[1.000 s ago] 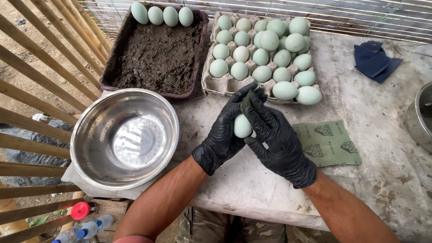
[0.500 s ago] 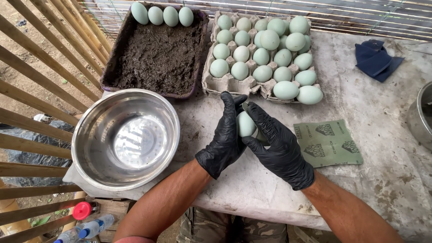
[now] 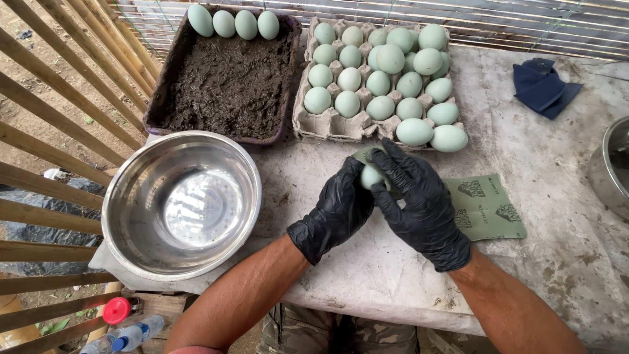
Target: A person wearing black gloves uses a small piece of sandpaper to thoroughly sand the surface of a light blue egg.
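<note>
Head view: the pale concrete tabletop [image 3: 557, 249] fills most of the frame, its near edge running just above the person's knees and its left edge meeting slanted wooden slats [image 3: 59, 124]. The stainless steel bowl [image 3: 134, 252] sits at the left corner, overhanging that edge, with bare concrete between it and the hands. Behind it lies the dark tray of mud [image 3: 229, 85], four blue-green eggs [image 3: 232, 23] lined along its far rim, and just beside it the cardboard egg carton [image 3: 327, 124] heaped with more eggs. A green sandpaper sheet [image 3: 488, 210] lies flat to the right, touching the right hand's wrist; open room stretches beyond it to a folded blue cloth [image 3: 544, 85] and the rim of a metal pot [image 3: 606, 174] at the right edge. Both black-gloved hands meet in front of the carton: the left hand [image 3: 337, 210] cups a pale egg [image 3: 371, 176] from below, while the right hand [image 3: 419, 196] closes its fingers over it, pressing a scrap of sandpaper against the shell.
</note>
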